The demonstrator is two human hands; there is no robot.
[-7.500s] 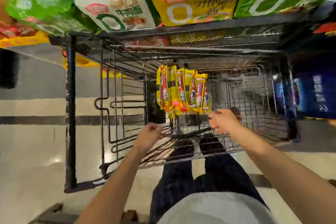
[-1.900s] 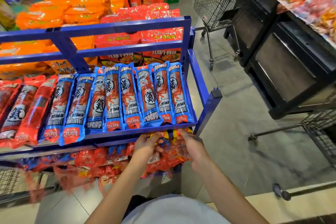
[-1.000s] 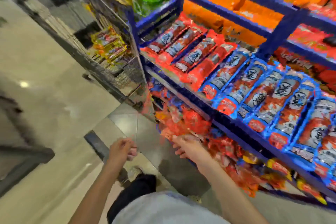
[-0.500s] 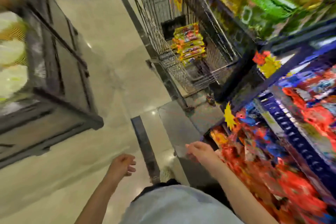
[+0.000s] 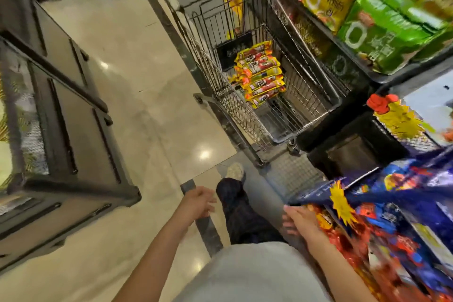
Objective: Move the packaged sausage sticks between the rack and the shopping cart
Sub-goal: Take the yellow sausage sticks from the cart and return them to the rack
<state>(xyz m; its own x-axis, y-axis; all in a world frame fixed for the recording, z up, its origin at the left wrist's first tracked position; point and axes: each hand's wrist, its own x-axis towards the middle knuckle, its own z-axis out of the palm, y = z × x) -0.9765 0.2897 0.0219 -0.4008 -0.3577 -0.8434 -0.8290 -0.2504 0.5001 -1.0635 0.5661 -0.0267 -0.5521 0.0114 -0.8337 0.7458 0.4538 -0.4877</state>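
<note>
Glossy beige floor tiles (image 5: 147, 68) run between a dark cabinet (image 5: 73, 130) at left and a blue rack (image 5: 404, 196) at lower right. Yellow-and-red sausage stick packs (image 5: 259, 73) lie stacked in the shopping cart (image 5: 316, 120), upper centre. The left hand (image 5: 198, 203) hangs loosely open and empty, while the right hand (image 5: 300, 222) meets the rack's blurred red packs (image 5: 355, 235), grip unclear.

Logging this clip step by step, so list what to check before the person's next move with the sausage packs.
1. Cart ready to receive: ok. The shopping cart stands ahead with its basket open at the top.
2. Packs in the cart: ok. Yellow sausage packs lie stacked in the basket.
3. Right hand has a pack: cannot tell. The right hand is at the lower shelf of the rack, but blur hides its grip.
4. Left hand free: ok. The left hand is in the air, fingers loose, holding nothing.
5. Cart within arm's reach: probably not ok. It stands beyond the forward shoe.
</note>
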